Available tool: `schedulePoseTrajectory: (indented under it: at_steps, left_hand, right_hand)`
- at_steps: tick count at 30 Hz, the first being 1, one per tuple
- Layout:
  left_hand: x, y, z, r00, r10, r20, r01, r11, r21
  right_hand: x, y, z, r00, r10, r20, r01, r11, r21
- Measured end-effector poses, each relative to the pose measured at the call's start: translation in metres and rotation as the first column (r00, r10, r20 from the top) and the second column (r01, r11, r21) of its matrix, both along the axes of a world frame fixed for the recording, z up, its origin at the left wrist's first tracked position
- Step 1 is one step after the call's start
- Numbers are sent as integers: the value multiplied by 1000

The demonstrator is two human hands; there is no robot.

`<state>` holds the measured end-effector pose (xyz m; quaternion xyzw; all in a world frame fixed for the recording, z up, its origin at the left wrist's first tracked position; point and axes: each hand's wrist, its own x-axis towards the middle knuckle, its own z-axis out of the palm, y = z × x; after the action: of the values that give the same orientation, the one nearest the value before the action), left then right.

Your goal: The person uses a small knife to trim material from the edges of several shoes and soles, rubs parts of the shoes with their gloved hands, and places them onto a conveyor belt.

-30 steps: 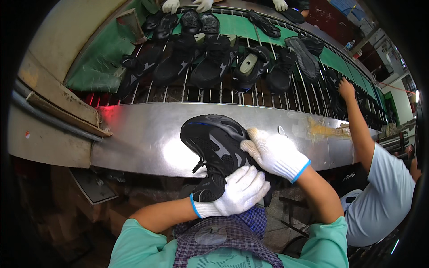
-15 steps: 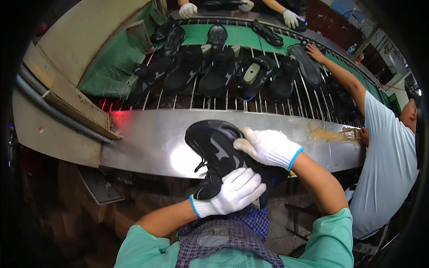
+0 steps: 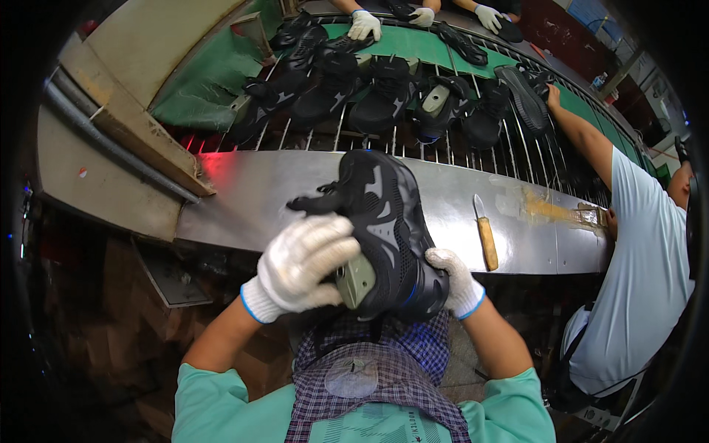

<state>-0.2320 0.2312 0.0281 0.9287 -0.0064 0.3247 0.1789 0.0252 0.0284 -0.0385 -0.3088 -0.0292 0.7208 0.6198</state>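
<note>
A black sneaker [image 3: 395, 221] with grey patches is held in front of me, toe pointing away, over the near edge of the metal ledge. A pale green shoe last [image 3: 360, 280] shows in its heel opening. My right hand [image 3: 456, 283], in a white knit glove, grips the sole side near the heel. My left hand [image 3: 306, 262], also gloved and slightly blurred, is beside the last and the sneaker's collar, thumb and fingers apart. Dark laces or a tongue stick out just above its fingers, also blurred.
A wooden-handled knife [image 3: 486, 244] lies on the metal ledge [image 3: 258, 221] to the right. Beyond, several black sneakers [image 3: 384, 100] rest on a rod rack [image 3: 343, 136]. A person at right reaches onto the rack; other gloved hands [image 3: 364, 25] work across it. A panel and pipe [image 3: 118, 155] stand left.
The sneaker has swung more upright, its last now exposed. My left hand moved to its left side, the right hand down near the heel. The knife is uncovered. A gloved hand reached the rack's far side.
</note>
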Motion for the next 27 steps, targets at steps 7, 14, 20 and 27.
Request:
schedulePoseTrajectory:
  at_steps: [7, 14, 20, 27]
  left_hand:
    - [-11, -6, -11, 958, 284, 25, -258, 901, -350]
    - [8, -34, -19, 991, 120, 60, 18, 323, -946]
    - [1, -53, -32, 981, 163, 106, 16, 477, -879]
    - [-12, -61, -3, 978, 204, -45, -86, 197, -977]
  right_hand:
    - [-34, 8, 1, 963, -53, -263, 100, 981, 167]
    - [-33, 3, -4, 991, -31, -132, 41, 996, 78]
    - [-54, 7, -18, 996, -79, -38, 80, 997, 24]
    - [-63, 15, -11, 993, -67, -98, 74, 995, 74]
